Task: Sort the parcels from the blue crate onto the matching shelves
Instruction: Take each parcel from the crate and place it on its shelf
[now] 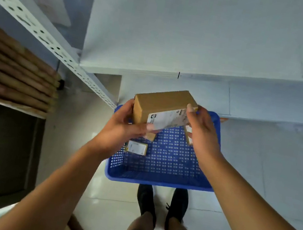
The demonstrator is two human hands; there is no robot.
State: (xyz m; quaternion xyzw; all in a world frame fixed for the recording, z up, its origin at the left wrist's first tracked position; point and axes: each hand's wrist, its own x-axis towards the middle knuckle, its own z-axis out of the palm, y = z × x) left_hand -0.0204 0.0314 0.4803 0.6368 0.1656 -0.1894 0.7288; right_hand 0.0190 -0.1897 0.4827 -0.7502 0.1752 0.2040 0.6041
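A brown cardboard parcel (pixel 160 104) with a white label is held above the blue crate (pixel 159 181). My left hand (pixel 122 130) grips its left and lower side, thumb on the label's corner. My right hand (pixel 202 131) holds the right end, fingers over the top corner. In the crate lies a small parcel (pixel 136 147) with a white label at the left. Another small parcel (pixel 188 134) shows partly behind my right hand at the crate's right side.
A white metal shelving upright (pixel 40 30) runs diagonally at the left, with stacked brown flat items (pixel 13 71) on a shelf below it. White shelf boards (pixel 200 32) stretch across the top and right. My feet (pixel 162 203) stand on the tiled floor behind the crate.
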